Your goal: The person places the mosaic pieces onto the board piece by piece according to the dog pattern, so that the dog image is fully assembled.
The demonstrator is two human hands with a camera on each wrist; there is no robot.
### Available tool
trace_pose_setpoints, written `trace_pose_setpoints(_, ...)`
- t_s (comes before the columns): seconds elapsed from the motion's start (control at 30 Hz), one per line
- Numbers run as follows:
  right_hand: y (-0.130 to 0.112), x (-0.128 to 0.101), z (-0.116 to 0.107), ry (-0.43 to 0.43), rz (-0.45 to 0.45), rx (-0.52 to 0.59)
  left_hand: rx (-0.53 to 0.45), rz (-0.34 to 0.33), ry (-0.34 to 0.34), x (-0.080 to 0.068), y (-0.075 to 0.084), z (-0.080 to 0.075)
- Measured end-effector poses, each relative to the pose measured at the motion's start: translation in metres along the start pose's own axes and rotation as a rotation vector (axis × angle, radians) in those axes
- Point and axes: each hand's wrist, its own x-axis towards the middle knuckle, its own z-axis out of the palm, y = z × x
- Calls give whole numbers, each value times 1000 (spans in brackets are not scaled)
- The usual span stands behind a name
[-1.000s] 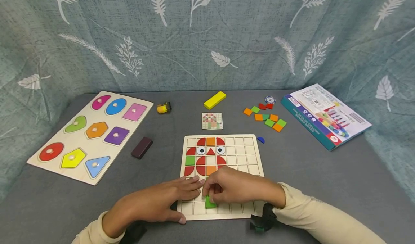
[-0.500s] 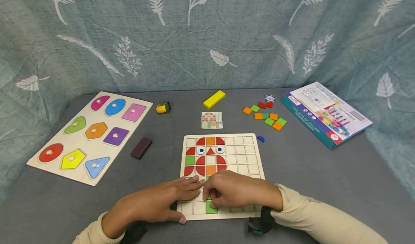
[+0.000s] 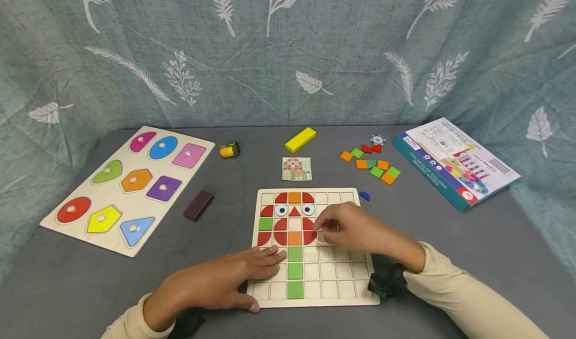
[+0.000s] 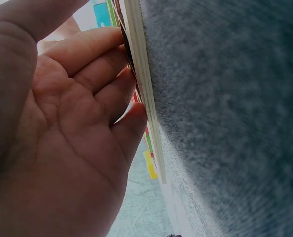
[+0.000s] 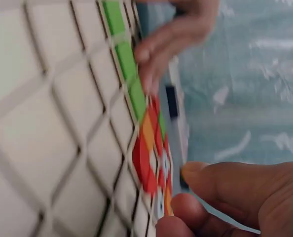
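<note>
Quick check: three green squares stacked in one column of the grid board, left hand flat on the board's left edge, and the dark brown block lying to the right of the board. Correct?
Not quite. The dark brown block lies to the left of the grid board, between it and the shape puzzle, as the head view shows. The three green squares in one column and the left hand on the board's left edge are right.

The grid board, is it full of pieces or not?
Not full. The grid board has a red, orange and green figure on its left; most squares are bare.

Both hands (image 3: pixel 216 284) (image 3: pixel 348 226) on gridded board (image 3: pixel 346 284)
</note>
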Motion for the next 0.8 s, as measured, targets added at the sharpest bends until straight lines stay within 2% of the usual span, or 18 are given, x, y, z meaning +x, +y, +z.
trace_pose_setpoints(0.13,17,-7,-19,87,41,-37,0,-2,3,0,1,-1)
trace_pose_setpoints(0.37,44,-22,-47,223,177,-78,13,-9,12,-5,2,-2)
trace_pose_setpoints(0.63,90,-41,-65,369,305,-161,-13,-1,7,-5,2,1)
trace_pose_setpoints(0.8,104,-45,-73,447,358,-199,-10,2,10,-1,3,1)
